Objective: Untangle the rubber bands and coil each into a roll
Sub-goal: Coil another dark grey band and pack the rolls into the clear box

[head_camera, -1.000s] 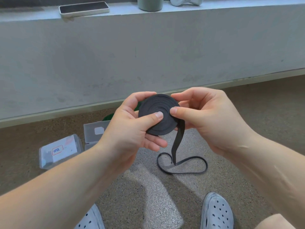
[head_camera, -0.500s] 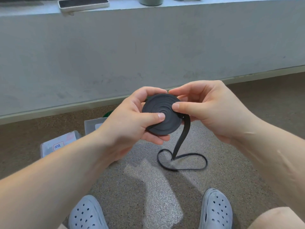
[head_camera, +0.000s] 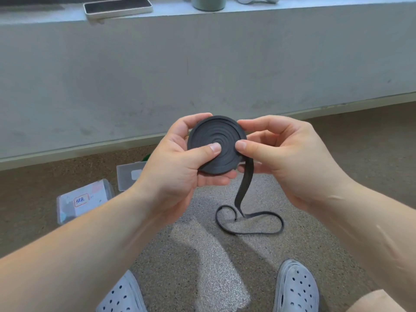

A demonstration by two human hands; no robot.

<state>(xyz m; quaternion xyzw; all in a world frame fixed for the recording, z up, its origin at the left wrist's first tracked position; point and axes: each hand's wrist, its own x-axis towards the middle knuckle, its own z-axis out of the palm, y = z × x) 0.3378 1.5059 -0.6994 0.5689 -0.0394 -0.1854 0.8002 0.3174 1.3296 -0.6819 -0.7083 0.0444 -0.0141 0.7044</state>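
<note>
Left hand (head_camera: 177,167) pinches black coiled roll (head_camera: 216,145) — thumb on face, fingers behind. Right hand (head_camera: 290,158) pinches rim where loose tail (head_camera: 245,183) leaves toward floor (head_camera: 315,233). Band looks light, soft, springy — likely unwinds if released; grip flat faces.

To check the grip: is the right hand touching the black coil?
Touching. The head view shows the right hand pressing its thumb tip on the right edge of the black coil, no gap.
</note>
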